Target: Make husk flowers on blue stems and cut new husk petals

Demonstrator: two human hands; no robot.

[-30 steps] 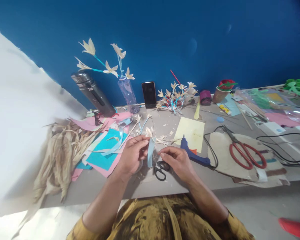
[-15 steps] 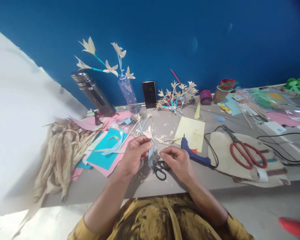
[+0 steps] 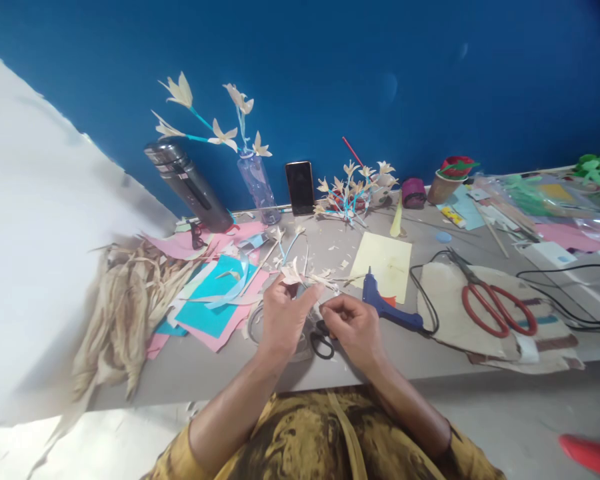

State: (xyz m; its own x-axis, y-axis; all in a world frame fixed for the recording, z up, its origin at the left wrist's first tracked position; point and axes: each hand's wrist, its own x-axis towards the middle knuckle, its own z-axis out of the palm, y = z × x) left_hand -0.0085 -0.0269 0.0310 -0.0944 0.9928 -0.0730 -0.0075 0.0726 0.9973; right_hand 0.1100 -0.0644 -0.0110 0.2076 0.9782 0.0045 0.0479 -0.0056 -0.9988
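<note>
My left hand (image 3: 286, 317) is closed around the base of a cream-coloured husk flower (image 3: 293, 272), whose petals show above the fingers. Its thumb reaches across toward the right. My right hand (image 3: 353, 328) pinches what looks like the flower's thin stem, mostly hidden by the fingers. Under and between the hands lie small black-handled scissors (image 3: 323, 345), partly covered. Just beyond the fingers are husk petals (image 3: 325, 280) and finished flowers on light blue stems (image 3: 286, 245). A blue glue gun (image 3: 387, 307) rests right of my right hand.
Dried husks (image 3: 115, 313) and blue paper (image 3: 217, 300) lie left. Large red-handled scissors (image 3: 500, 310) sit on a cloth (image 3: 445, 300) at right, beside the glue gun's black cord. Behind stand a dark flask (image 3: 195, 190), a bottle of flowers (image 3: 260, 190) and a phone (image 3: 300, 189).
My left hand has turned and shifted slightly right, its thumb now stretched toward my right hand. The light blue strip hanging from the flower is now hidden. My right hand stays nearly in place.
</note>
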